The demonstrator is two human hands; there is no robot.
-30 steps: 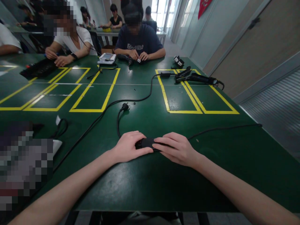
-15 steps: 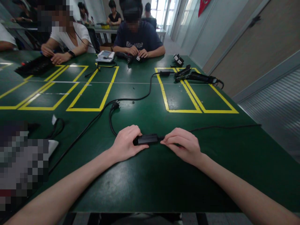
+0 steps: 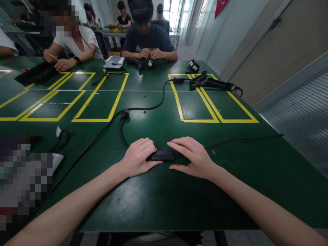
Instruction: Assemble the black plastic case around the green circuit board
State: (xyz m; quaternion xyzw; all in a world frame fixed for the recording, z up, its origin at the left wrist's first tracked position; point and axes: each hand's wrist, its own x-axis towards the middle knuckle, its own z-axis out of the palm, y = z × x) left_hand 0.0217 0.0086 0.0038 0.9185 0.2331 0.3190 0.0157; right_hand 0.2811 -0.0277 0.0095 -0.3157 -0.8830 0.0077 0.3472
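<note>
A small black power adapter (image 3: 163,155) lies on the green table in front of me. My left hand (image 3: 139,155) is closed around its left end, thumb along the near side and fingers over the far side. My right hand (image 3: 193,158) is open at the right end, thumb and fingers spread on either side of the thin cable there. A thicker cord with a plug (image 3: 124,114) curves away behind my left hand. On the right the thin black cable (image 3: 238,139) runs out from behind my right hand towards the table's edge.
A long black cord (image 3: 102,131) crosses the table to a black box (image 3: 179,80) by dark tool-like parts (image 3: 215,83). Yellow tape rectangles (image 3: 201,121) mark the green tabletop (image 3: 164,205). Two people work across it, near a power drill (image 3: 139,64). Blurred-out items (image 3: 25,181) lie left.
My right hand has opened from a pinch on the cable beside the adapter and shifted slightly left. The adapter, still in my left hand, sits slightly lower and further right in view.
</note>
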